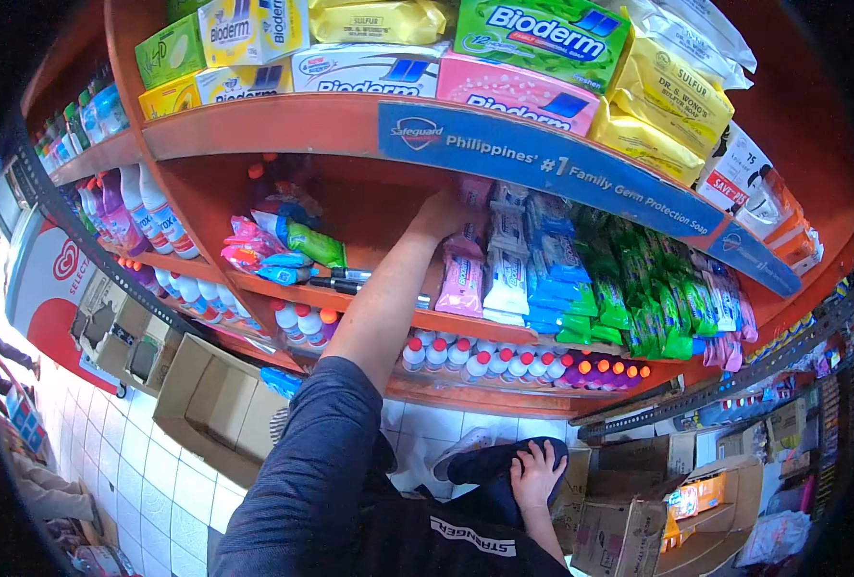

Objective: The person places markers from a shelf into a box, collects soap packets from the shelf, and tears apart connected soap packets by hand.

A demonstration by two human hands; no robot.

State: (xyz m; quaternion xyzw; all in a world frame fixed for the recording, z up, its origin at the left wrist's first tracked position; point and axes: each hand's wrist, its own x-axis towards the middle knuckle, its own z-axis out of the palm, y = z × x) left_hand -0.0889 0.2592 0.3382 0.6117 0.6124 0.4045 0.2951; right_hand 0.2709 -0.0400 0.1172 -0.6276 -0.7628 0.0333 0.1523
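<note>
My left hand [438,212] reaches deep into the middle shelf, at the left end of a row of soap packs. Its fingertips are beside or on the pink soap packs [461,281] and are mostly hidden, so I cannot tell whether it grips one. To the right of the pink packs stand white soap packs [507,279], then blue soap packs [555,264] and green soap packs [643,288]. My right hand [538,471] lies on my bent knee with its fingers spread, holding nothing.
Boxed soaps [538,40] fill the shelf above, behind a blue label strip [542,168]. Loose packs [316,245] and markers [350,280] lie left of my arm. Bottles [504,365] line the lower shelf. Cardboard boxes [217,399] and an orange-filled carton [629,534] stand on the floor.
</note>
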